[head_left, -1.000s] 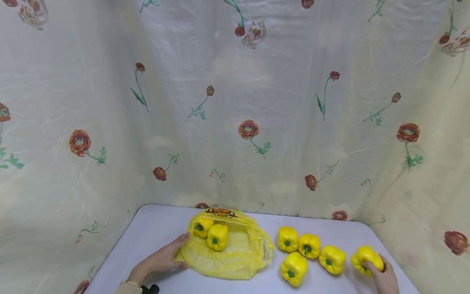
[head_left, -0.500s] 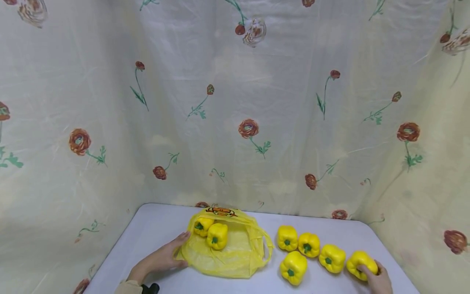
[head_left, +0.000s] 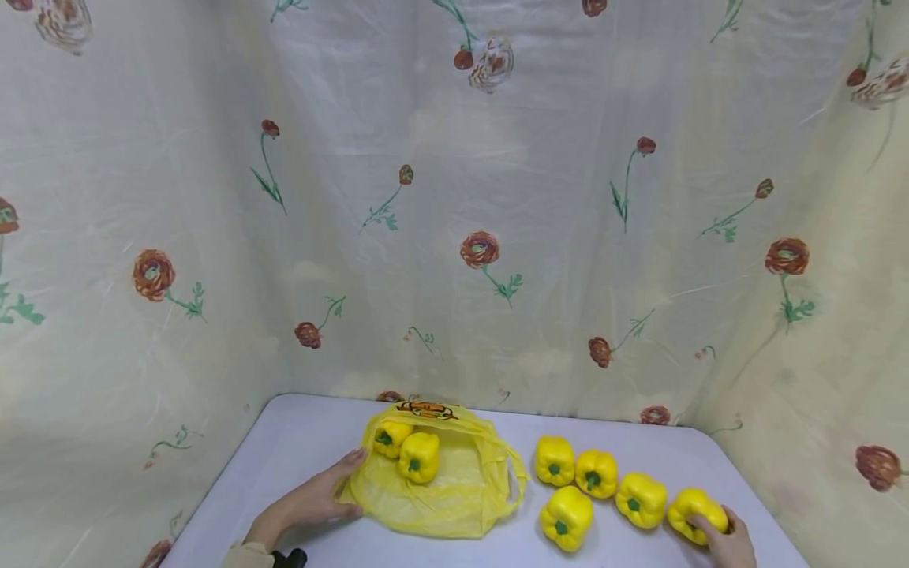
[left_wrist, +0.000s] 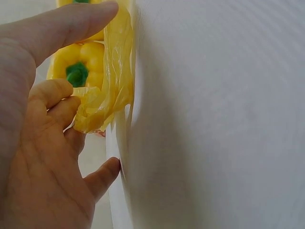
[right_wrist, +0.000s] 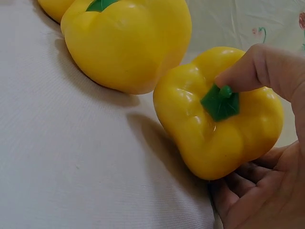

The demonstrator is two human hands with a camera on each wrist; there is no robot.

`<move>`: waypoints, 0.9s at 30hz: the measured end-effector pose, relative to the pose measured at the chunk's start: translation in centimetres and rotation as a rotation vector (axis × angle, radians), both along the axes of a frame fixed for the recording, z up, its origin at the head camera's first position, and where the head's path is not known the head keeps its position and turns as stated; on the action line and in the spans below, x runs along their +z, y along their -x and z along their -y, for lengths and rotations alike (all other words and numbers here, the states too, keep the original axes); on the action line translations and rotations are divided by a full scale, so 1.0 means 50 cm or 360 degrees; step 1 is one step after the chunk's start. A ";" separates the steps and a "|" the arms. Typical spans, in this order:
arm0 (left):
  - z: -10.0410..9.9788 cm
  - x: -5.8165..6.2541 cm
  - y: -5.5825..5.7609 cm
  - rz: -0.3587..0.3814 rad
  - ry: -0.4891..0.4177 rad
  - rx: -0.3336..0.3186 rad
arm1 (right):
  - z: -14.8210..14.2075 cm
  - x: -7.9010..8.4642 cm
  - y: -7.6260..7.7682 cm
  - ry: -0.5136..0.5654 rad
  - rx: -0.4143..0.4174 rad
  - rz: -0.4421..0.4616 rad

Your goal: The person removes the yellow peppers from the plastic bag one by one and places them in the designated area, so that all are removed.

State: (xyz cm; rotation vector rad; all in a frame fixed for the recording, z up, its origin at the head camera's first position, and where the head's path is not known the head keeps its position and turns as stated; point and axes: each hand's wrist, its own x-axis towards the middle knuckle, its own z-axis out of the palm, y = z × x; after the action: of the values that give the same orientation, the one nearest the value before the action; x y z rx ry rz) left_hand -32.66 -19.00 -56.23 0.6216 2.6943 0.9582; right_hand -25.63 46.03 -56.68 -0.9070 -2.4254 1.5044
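Observation:
A yellow plastic bag [head_left: 454,509] lies on its side with its mouth facing the person. Inside sit two yellow bell peppers [head_left: 420,459], green stems toward the mouth. My left hand [head_left: 319,495] holds the bag's left edge; in the left wrist view, the curled fingers are at the crumpled plastic [left_wrist: 119,62] and the thumb lies across it. At the table's right, my right hand [head_left: 735,540] grips another yellow bell pepper [right_wrist: 186,129]. The thumb presses beside its green stem, and the other fingers are under it, partly hidden.
Several more yellow bell peppers [head_left: 641,501] stand between the bag and my right hand, one close beside the gripped pepper. The white table [head_left: 312,426] is bordered behind and at both sides by a flowered curtain [head_left: 554,315]. A bag handle [head_left: 518,481] loops toward the peppers.
My right hand has shifted slightly left with the bell pepper, bringing it nearer the neighbouring pepper. The left hand and the bag have stayed in place.

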 end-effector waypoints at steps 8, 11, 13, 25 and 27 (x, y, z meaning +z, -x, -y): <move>-0.003 0.002 0.000 0.0026 0.0002 0.0030 | 0.007 0.001 0.000 -0.0040 0.0021 0.0022; -0.004 0.002 -0.001 0.0035 0.0009 0.0038 | 0.010 0.001 0.000 -0.0061 0.0017 0.0059; -0.004 0.003 -0.002 0.0036 0.0006 0.0033 | 0.011 0.000 0.000 -0.0062 0.0014 0.0069; -0.001 -0.002 0.000 0.0017 0.0011 0.0042 | 0.009 -0.001 0.003 -0.0069 0.0021 0.0060; -0.001 -0.003 0.000 0.0021 0.0011 0.0040 | 0.010 0.000 0.002 -0.0073 0.0018 0.0064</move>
State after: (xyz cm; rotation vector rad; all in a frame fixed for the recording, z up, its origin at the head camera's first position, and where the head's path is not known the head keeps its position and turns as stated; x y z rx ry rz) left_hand -32.65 -18.96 -56.38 0.5797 2.6988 0.9552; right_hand -25.73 45.53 -56.70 -0.9250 -2.4863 1.4415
